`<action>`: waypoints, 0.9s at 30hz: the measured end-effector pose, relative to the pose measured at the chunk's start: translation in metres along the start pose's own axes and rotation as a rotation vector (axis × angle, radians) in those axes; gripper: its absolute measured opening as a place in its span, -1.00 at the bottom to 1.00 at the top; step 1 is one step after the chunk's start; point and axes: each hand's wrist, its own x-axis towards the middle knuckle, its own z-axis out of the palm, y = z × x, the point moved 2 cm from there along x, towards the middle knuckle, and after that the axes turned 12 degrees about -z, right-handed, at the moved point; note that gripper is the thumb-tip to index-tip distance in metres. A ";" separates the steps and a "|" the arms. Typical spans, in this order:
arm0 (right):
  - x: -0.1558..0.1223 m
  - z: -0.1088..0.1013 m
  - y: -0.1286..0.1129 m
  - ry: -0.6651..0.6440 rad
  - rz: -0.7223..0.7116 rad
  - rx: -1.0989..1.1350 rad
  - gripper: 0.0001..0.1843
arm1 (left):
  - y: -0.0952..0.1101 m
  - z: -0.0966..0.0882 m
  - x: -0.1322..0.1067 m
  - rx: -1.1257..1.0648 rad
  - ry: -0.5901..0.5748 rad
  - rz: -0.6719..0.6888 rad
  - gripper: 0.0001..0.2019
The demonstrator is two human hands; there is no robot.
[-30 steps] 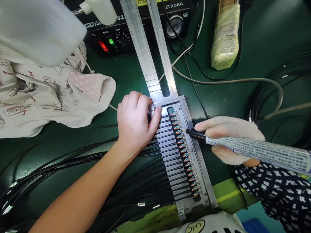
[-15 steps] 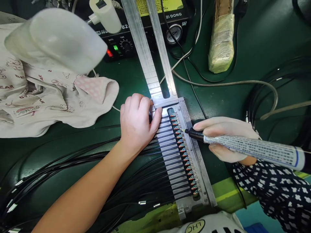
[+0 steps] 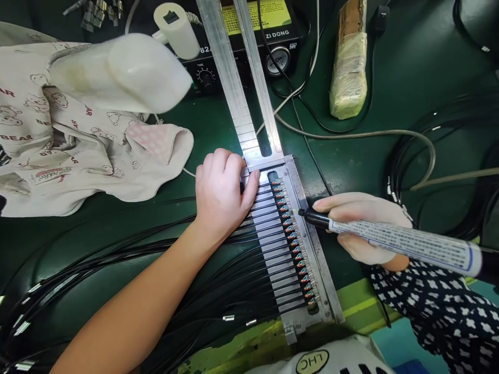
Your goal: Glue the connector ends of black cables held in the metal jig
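Observation:
My left hand (image 3: 224, 189) is bare, its fingers curled round the left edge of a metal cable fixture (image 3: 268, 244) and its thumb lying on top. Several black cables (image 3: 278, 251) lie side by side in the fixture's slots. Their stripped ends show small coloured wires (image 3: 292, 235) seated against metal connectors along the right rail. My right hand (image 3: 364, 221), in a pale glove, grips a pen-shaped tool (image 3: 405, 240) with a printed white barrel and black nose. Its fine tip points left, close to the upper connectors; whether it touches one I cannot tell.
A black control box (image 3: 218, 72) with a gauge stands behind, partly covered by the fixture's long bars (image 3: 230, 78). Left are a printed cloth (image 3: 97, 140) and a translucent white bottle-like object (image 3: 128, 72). A wrapped block (image 3: 349, 78) and coiled cables (image 3: 393, 182) lie right.
The tool's tip has shifted slightly down the connector row, toward me. My left hand keeps its hold on the fixture. The view has shifted a little, and the box's lit switches are now hidden.

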 end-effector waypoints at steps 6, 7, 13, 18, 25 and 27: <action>0.004 0.003 0.003 -0.100 -0.026 -0.078 -0.65 | 0.001 0.001 0.000 -0.003 -0.010 -0.008 -0.79; 0.005 0.004 0.003 -0.101 -0.018 -0.078 -0.66 | 0.001 0.001 0.000 0.002 -0.007 -0.007 -0.79; 0.006 0.004 0.002 -0.096 0.006 -0.056 -0.69 | 0.001 0.001 0.000 0.042 0.015 0.015 -0.77; 0.006 0.002 0.004 -0.110 0.006 -0.042 -0.67 | 0.000 0.002 0.000 0.042 0.023 0.008 -0.78; 0.004 0.004 0.001 -0.083 0.037 -0.064 -0.75 | 0.002 0.005 0.001 0.084 -0.019 -0.016 -0.76; 0.004 0.005 0.001 -0.071 0.017 -0.058 -0.74 | 0.002 0.005 0.003 0.116 -0.052 -0.005 -0.78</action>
